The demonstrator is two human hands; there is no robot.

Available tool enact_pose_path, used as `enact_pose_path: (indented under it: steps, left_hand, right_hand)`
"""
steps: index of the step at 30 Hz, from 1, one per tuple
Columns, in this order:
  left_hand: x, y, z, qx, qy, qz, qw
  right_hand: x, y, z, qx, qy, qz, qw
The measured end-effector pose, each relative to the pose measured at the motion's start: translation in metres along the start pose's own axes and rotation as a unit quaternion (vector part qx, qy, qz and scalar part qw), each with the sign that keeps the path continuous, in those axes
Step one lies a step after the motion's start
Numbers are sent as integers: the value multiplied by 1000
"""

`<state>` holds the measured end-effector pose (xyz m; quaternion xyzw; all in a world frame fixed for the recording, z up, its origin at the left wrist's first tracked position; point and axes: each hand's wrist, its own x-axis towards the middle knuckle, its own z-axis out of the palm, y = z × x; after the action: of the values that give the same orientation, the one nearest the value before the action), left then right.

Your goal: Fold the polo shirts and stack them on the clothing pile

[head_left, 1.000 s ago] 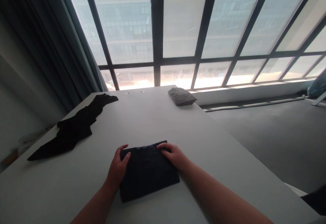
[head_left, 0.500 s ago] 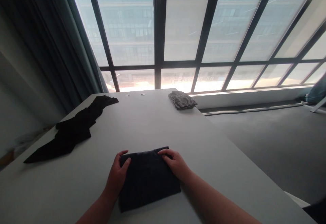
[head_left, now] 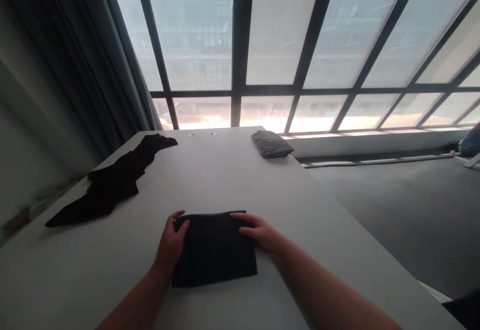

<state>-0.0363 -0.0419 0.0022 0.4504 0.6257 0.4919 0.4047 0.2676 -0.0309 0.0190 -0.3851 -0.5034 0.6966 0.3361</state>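
Observation:
A folded dark navy cloth [head_left: 215, 252], perhaps a garment, lies on the white table in front of me. My left hand [head_left: 174, 237] grips its upper left corner, thumb on top and fingers around the edge. On the other side, my right hand [head_left: 260, 232] rests over the upper right part of the cloth. Its fingers reach along the top edge, with the thumb apart from them on the upper face. The cloth's lower edge is uncovered.
Black clothing [head_left: 116, 177] lies spread along the left side of the white table [head_left: 210, 180]. A folded striped cloth [head_left: 272, 144] sits at the far right corner. Beyond are a dark curtain [head_left: 75, 60] and large windows; grey floor [head_left: 375, 205] lies to the right.
The navy cloth has turned slightly, and its lower edge is higher in view and more level. My right hand's fingers are straighter and its thumb is farther from them.

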Motion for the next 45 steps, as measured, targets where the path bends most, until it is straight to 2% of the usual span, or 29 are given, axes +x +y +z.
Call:
enact_pose_path:
  steps: [5, 8, 11, 15, 19, 24, 28, 31, 33, 36, 38, 40, 42, 45]
  left_hand:
    - [5, -5, 2, 5, 10, 15, 1000]
    - [7, -7, 2, 10, 2, 30, 1000]
    - [9, -6, 1, 40, -4, 55, 998]
    - [9, -4, 1, 83, 8, 79, 993]
    - [10, -4, 2, 84, -4, 73, 994]
    - [9, -3, 5, 34, -43, 55, 997]
    - [6, -2, 8, 4, -104, 2, 995]
    - [4, -1, 9, 6, -117, 2, 993]
    - [3, 0, 9, 5, -114, 7, 993]
    - [1, 2, 8, 9, -112, 4, 994]
    - [0, 4, 8, 16, -113, 1, 993]
    - [-1, 5, 8, 22, -116, 2, 993]
    - [-2, 5, 8, 26, -122, 2, 992]
    - [-1, 3, 7, 35, -125, -9, 992]
  right_hand:
    - [4, -19, -6, -11, -67, 40, 997]
    - [10, -24, -9, -69, -59, 74, 993]
    - [19, -32, -15, -116, -45, 67, 990]
    - [31, -57, -25, -183, -85, 51, 978]
    - [45, -99, -30, -308, -130, 39, 942]
    - [64, -163, -16, -459, -187, -10, 869]
    - [75, -215, 4, -496, -249, -36, 831]
    - [87, -245, 8, -521, -289, -22, 803]
    - [100, -261, 0, -526, -268, -16, 807]
    - [129, -282, -23, -514, -148, -60, 843]
    - [150, -299, -43, -525, -74, -99, 842]
    - [168, -317, -63, -535, -39, -129, 834]
    - [182, -334, -83, -522, -28, -154, 838]
    - [196, -347, -117, -453, 33, -169, 875]
